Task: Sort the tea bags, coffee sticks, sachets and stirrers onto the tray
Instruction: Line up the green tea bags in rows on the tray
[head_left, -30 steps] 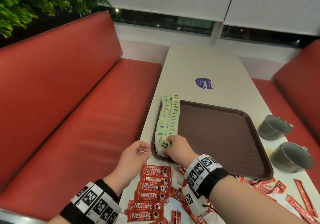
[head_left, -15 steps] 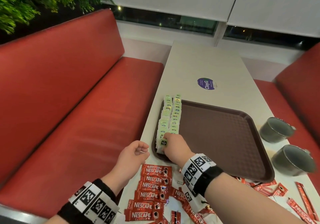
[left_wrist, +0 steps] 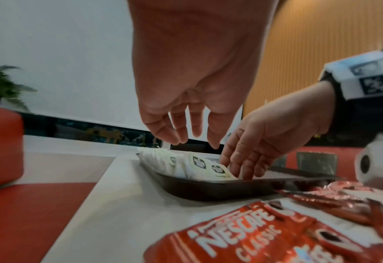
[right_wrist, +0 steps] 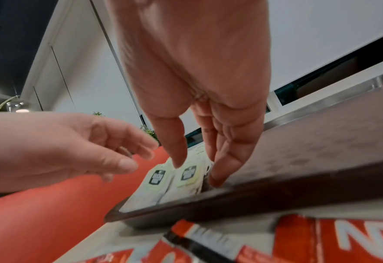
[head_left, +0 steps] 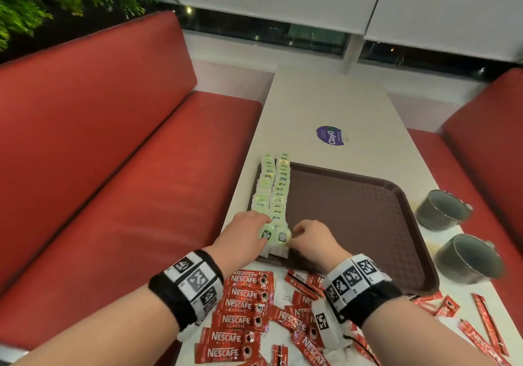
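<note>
Tea bags (head_left: 273, 196) sit in two rows on the tray's (head_left: 353, 210) left side, their labels too blurry to read. Both hands, left hand (head_left: 243, 238) and right hand (head_left: 314, 238), hold nothing, fingers loose beside the near bags. Red packets (head_left: 243, 306) nearby say "NESCAFE CLASSIC".

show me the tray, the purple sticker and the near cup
tray (head_left: 353, 218), head view, bare ribbed floor
purple sticker (head_left: 331, 135), head view, middle of its face
near cup (head_left: 468, 258), head view, inside of the bowl

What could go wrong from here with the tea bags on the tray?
1. The tea bags stand in two leaning rows; the left hand and right hand close in at the near end, so a nudge might topple them.
2. The rows hug the tray's left rim and could spill onto the table.
3. Coffee sachets lie under the wrists and might get swept aside.
</note>
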Demonstrator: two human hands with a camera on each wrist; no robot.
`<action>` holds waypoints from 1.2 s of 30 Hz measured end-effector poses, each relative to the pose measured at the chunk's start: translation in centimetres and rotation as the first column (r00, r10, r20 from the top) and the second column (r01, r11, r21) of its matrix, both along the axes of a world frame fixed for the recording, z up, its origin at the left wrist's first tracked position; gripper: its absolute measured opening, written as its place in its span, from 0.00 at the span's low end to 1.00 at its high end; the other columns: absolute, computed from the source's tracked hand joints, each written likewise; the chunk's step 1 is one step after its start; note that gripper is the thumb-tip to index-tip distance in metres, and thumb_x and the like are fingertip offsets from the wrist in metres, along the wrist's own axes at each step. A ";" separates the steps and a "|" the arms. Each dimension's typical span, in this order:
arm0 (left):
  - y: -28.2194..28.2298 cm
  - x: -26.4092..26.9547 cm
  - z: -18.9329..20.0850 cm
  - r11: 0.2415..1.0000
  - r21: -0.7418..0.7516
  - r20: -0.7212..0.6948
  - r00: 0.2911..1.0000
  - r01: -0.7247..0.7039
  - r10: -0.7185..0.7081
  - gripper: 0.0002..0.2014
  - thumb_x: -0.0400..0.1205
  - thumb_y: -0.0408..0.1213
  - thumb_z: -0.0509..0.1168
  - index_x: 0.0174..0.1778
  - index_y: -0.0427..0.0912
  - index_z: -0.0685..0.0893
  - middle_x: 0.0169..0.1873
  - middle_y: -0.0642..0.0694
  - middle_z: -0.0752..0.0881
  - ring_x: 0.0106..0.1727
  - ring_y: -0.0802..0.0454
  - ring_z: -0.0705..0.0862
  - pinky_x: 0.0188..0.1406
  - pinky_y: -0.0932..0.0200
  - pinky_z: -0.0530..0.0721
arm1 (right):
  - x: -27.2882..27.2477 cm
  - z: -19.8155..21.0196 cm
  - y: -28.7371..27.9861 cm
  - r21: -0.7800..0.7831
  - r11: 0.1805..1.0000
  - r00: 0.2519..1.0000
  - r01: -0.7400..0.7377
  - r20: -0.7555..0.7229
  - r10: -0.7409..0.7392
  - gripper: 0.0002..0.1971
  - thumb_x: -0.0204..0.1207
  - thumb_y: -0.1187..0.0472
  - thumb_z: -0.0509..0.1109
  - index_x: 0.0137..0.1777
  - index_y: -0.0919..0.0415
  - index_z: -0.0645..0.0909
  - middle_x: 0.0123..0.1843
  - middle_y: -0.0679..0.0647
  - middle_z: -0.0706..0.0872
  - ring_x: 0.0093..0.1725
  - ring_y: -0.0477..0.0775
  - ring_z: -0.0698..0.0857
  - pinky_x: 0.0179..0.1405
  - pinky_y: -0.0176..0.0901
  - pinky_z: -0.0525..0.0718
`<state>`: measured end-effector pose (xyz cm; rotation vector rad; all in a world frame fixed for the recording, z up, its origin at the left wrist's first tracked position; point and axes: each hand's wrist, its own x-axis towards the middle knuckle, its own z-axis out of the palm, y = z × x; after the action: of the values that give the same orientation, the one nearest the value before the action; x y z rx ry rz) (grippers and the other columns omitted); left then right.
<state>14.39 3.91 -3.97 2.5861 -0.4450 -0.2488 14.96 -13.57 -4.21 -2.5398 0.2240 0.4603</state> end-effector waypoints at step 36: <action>3.3 -1.1 0.0 0.978 -0.158 -0.002 0.991 -0.136 0.137 0.14 0.81 0.49 0.65 0.62 0.59 0.75 0.58 0.66 0.73 0.61 0.64 0.70 0.59 0.73 0.67 | 12.0 1.2 1.7 0.609 0.672 0.897 0.422 -0.172 -0.407 0.35 0.83 0.39 0.49 0.78 0.68 0.65 0.77 0.62 0.71 0.75 0.64 0.70 0.77 0.60 0.67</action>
<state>13.33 7.26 -3.99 2.4498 -0.2765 -0.1479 26.97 -11.86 -3.04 -1.7378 0.5453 0.3080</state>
